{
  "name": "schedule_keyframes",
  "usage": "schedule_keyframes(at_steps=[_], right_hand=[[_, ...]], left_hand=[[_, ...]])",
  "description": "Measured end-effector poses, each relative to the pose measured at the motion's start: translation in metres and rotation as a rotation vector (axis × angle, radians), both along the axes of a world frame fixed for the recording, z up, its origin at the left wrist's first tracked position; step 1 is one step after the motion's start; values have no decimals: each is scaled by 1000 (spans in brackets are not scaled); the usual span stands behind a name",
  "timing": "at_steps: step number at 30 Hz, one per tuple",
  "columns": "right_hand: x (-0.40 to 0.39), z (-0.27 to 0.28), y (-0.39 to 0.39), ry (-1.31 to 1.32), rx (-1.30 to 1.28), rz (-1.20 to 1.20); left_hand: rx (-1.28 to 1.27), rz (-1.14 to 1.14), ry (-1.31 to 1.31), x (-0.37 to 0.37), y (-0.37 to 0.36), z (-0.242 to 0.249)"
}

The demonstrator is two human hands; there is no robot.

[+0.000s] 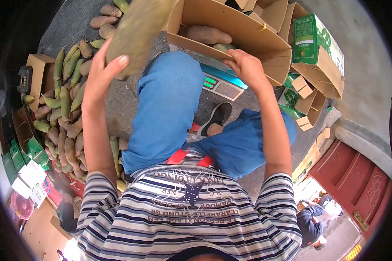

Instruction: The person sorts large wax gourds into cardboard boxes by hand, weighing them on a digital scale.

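Note:
My left hand (106, 71) is closed around a big, long green-brown vegetable (139, 35), which is raised near the camera and slightly blurred. In front of me an open cardboard box (224, 21) sits on a digital scale (222, 85) with a lit green display. Inside that box lie a brown vegetable (209, 35) and part of a greener one. The fingers of my right hand (246, 65) are bent over the box's near rim, gripping its wall.
Many similar green and brown vegetables (67, 143) are heaped on the floor to my left. Green printed cartons (307, 39) stand at the right, by the wall. A red door (348, 174) and another person (311, 222) show at lower right.

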State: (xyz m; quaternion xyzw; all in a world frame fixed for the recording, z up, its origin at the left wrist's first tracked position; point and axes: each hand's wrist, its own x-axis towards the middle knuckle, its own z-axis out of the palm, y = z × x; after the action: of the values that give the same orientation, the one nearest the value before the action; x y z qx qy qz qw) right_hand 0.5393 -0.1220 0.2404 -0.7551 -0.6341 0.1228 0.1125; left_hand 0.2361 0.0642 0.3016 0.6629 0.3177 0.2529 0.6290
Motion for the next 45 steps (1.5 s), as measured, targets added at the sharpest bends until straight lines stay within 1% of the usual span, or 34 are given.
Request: schedule_keyframes(at_steps=[2, 4, 7, 10, 11, 12, 13, 14, 15, 16, 17, 19, 20, 21, 22, 25, 30, 31, 32, 33, 35, 38, 41, 44, 45], right_hand=[[-2, 2, 1, -17, 1, 2], [-2, -3, -2, -12, 34, 9], [-4, -1, -3, -36, 19, 9], [-2, 0, -3, -37, 7, 23], [-2, 0, -3, -28, 8, 32], [-2, -1, -3, -26, 49, 20], [0, -2, -2, -25, 92, 12], [2, -3, 0, -22, 134, 8], [4, -2, 2, -24, 98, 15], [4, -1, 2, -34, 77, 7], [3, -1, 2, -42, 58, 4], [-1, 0, 2, -61, 20, -23], [0, 1, 3, -17, -40, -45], [3, -8, 0, -73, 103, -13], [2, -5, 1, -44, 31, -57], [-5, 2, 6, -18, 20, -44], [-9, 7, 9, -21, 0, -79], [-8, 5, 8, -15, 3, -82], [-7, 3, 7, -9, 6, -87], [-7, 2, 7, -6, 9, -87], [-7, 1, 7, -2, 17, -90], [-8, 4, 9, 17, -9, -89], [-5, -1, 7, -10, 22, -87], [-6, 0, 7, -31, 13, -89], [-6, 1, 7, -31, 12, -87]], left_hand=[[79, -171, -29, 33, 12, 13], [114, -426, -62, 72, 16, 27], [269, -286, 74, 108, 16, -2], [283, -57, 65, 87, 16, -35], [192, -24, 40, 72, 12, -44], [220, 20, 110, 53, 11, -70], [248, 68, 179, 29, 8, -105], [256, 16, 248, -1, 3, -144], [259, -36, 320, -35, -6, -184], [358, -135, 538, -75, -18, -227], [451, -234, 760, -108, -31, -250], [395, -528, 1424, -129, -73, -224], [353, -599, 1460, -147, -85, -235], [303, -669, 1497, -170, -103, -256], [247, -740, 1529, -193, -120, -268], [-164, -620, 1355, -216, -150, -272], [-32, -441, 1349, -232, -161, -304], [-6, -411, 1350, -228, -162, -294], [101, -342, 1429, -227, -156, -282], [210, -272, 1503, -217, -146, -256], [431, -77, 1513, -251, -135, -274], [532, 31, 1577, -289, -130, -278], [154, -285, 1754, -300, -124, -285], [180, -276, 1818, -300, -126, -300], [148, -280, 1811, -295, -124, -296]])
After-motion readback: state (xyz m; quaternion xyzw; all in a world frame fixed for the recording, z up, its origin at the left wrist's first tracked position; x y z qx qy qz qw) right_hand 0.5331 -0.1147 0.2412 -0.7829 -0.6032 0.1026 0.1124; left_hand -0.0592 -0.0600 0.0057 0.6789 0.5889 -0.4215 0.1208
